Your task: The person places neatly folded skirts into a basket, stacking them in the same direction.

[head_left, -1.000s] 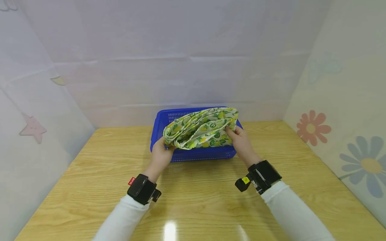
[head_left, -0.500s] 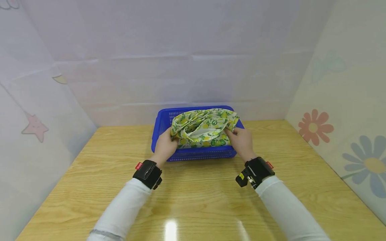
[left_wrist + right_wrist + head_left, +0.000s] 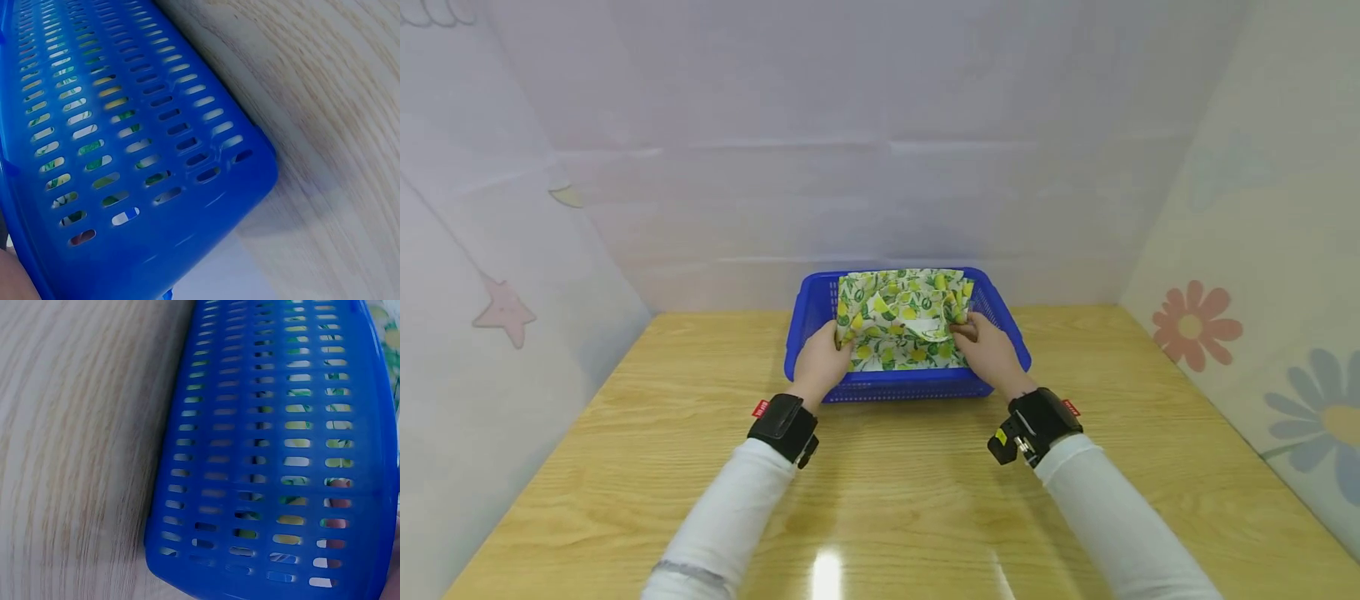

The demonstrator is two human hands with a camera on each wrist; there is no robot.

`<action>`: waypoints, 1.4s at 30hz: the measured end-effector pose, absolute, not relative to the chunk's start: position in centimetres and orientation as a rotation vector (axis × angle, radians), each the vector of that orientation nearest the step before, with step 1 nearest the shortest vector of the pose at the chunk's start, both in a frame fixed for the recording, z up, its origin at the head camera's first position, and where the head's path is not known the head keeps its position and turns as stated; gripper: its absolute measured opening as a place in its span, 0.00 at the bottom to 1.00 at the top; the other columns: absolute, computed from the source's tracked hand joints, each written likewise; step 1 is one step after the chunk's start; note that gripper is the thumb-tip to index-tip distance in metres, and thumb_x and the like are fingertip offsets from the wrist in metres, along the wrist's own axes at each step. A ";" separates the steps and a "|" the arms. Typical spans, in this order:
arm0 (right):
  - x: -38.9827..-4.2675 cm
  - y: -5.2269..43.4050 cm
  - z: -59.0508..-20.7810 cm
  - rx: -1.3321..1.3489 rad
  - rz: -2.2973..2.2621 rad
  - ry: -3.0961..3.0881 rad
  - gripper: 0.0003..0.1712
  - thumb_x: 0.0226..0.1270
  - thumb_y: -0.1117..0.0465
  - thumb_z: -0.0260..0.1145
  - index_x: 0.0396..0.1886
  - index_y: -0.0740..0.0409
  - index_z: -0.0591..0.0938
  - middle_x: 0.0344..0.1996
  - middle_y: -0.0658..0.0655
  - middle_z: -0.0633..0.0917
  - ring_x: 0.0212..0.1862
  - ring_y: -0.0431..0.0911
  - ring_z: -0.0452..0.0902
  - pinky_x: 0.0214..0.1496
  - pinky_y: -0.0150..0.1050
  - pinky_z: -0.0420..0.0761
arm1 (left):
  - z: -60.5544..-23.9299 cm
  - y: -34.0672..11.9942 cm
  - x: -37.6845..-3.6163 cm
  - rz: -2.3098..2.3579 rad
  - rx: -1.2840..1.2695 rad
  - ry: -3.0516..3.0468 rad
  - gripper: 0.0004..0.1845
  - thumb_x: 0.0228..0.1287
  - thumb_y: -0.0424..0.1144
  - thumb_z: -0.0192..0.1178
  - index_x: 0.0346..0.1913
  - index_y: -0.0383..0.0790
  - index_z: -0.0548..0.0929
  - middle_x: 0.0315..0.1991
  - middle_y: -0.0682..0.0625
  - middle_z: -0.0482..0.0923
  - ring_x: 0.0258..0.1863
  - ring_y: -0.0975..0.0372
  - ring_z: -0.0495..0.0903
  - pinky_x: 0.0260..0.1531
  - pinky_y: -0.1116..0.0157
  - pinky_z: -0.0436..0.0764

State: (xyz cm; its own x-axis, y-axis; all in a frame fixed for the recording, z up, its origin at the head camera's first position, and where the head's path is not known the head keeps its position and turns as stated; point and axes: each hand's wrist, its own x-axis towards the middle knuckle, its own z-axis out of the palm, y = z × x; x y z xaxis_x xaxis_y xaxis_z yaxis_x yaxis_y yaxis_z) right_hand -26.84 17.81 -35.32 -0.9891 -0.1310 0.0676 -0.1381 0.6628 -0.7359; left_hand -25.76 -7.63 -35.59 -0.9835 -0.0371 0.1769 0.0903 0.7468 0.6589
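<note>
On the counter (image 3: 880, 492), my left hand (image 3: 822, 365) and right hand (image 3: 988, 354) each pinch an end of the folded lemon-print cloth (image 3: 901, 321), now lowered into the blue basket (image 3: 901, 386) (release remains, by my judgement).

You can read no text here. The small red tag (image 3: 761, 408) on your left wristband (image 3: 784, 427) and the red tag (image 3: 1071, 407) on your right wristband (image 3: 1037, 425) carry marks too small to make out, and so does the yellow sticker (image 3: 1001, 437).
</note>
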 end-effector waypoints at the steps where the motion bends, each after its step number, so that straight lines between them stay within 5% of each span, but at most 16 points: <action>1: -26.8 17.7 -35.4 0.263 1.262 -2.873 0.35 0.75 0.55 0.49 0.73 0.64 0.51 0.65 0.65 0.71 0.59 0.60 0.72 0.43 0.42 0.77 | -35.6 -7.6 -25.8 -1.040 -0.035 -2.770 0.14 0.69 0.40 0.53 0.53 0.39 0.75 0.38 0.46 0.79 0.31 0.58 0.75 0.27 0.65 0.69; 4: -26.8 17.4 -35.5 0.340 1.221 -2.909 0.37 0.73 0.53 0.52 0.74 0.64 0.50 0.67 0.65 0.67 0.65 0.59 0.67 0.58 0.50 0.74 | -35.5 -7.6 -25.8 -1.009 -0.025 -2.795 0.13 0.69 0.40 0.52 0.52 0.39 0.75 0.38 0.45 0.80 0.32 0.57 0.76 0.29 0.63 0.72; 9: -26.6 17.3 -35.5 0.412 1.034 -2.973 0.36 0.72 0.51 0.53 0.73 0.63 0.55 0.69 0.67 0.64 0.65 0.61 0.66 0.60 0.54 0.72 | -35.4 -7.5 -25.6 -0.903 -0.028 -2.867 0.20 0.69 0.43 0.52 0.58 0.38 0.73 0.46 0.43 0.80 0.42 0.53 0.80 0.39 0.57 0.78; 14: -26.5 17.4 -35.4 0.430 0.890 -3.002 0.27 0.72 0.50 0.53 0.65 0.61 0.70 0.63 0.66 0.73 0.62 0.60 0.70 0.59 0.56 0.72 | -35.3 -7.2 -25.4 -0.790 -0.037 -2.884 0.25 0.68 0.45 0.52 0.64 0.36 0.70 0.56 0.40 0.76 0.52 0.49 0.78 0.46 0.52 0.79; 20: -26.3 17.4 -35.5 0.450 0.812 -2.989 0.22 0.73 0.52 0.53 0.58 0.60 0.77 0.54 0.64 0.80 0.56 0.58 0.75 0.55 0.54 0.75 | -35.8 -7.3 -25.1 -0.721 -0.229 -2.776 0.16 0.70 0.44 0.51 0.50 0.39 0.83 0.54 0.42 0.78 0.53 0.49 0.78 0.49 0.51 0.79; 25: -26.1 17.3 -35.5 0.479 0.707 -2.987 0.20 0.73 0.52 0.52 0.54 0.59 0.79 0.49 0.61 0.83 0.49 0.55 0.79 0.50 0.51 0.78 | -36.3 -7.4 -25.0 -0.632 -0.444 -2.664 0.24 0.73 0.44 0.48 0.19 0.41 0.83 0.32 0.48 0.84 0.36 0.54 0.82 0.37 0.58 0.79; 28: -26.0 17.3 -35.4 0.501 0.622 -2.997 0.20 0.73 0.52 0.52 0.53 0.58 0.80 0.45 0.59 0.85 0.45 0.53 0.81 0.47 0.50 0.78 | -36.4 -7.5 -24.9 -0.585 -0.512 -2.649 0.30 0.73 0.44 0.47 0.08 0.44 0.69 0.14 0.53 0.71 0.18 0.60 0.73 0.22 0.64 0.70; 32: -26.1 17.2 -35.4 0.536 0.530 -3.038 0.20 0.74 0.51 0.49 0.48 0.57 0.82 0.28 0.54 0.81 0.32 0.48 0.77 0.37 0.45 0.75 | -36.4 -7.5 -24.9 -0.506 -0.537 -2.701 0.32 0.75 0.47 0.43 0.07 0.47 0.60 0.08 0.56 0.54 0.11 0.63 0.60 0.18 0.67 0.59; 36: -26.4 17.3 -35.5 0.561 0.486 -3.080 0.23 0.76 0.48 0.46 0.38 0.56 0.83 0.17 0.50 0.70 0.26 0.45 0.72 0.33 0.42 0.69 | -36.3 -7.4 -24.9 -0.430 -0.504 -2.771 0.33 0.75 0.51 0.40 0.07 0.47 0.59 0.08 0.57 0.52 0.11 0.64 0.60 0.19 0.68 0.60; 42: -26.6 17.3 -35.5 0.565 0.399 -3.148 0.29 0.76 0.44 0.41 0.25 0.56 0.78 0.14 0.49 0.63 0.23 0.45 0.70 0.33 0.42 0.69 | -36.3 -7.2 -25.0 -0.409 -0.458 -2.886 0.33 0.76 0.53 0.36 0.08 0.47 0.62 0.08 0.56 0.56 0.10 0.63 0.64 0.15 0.68 0.60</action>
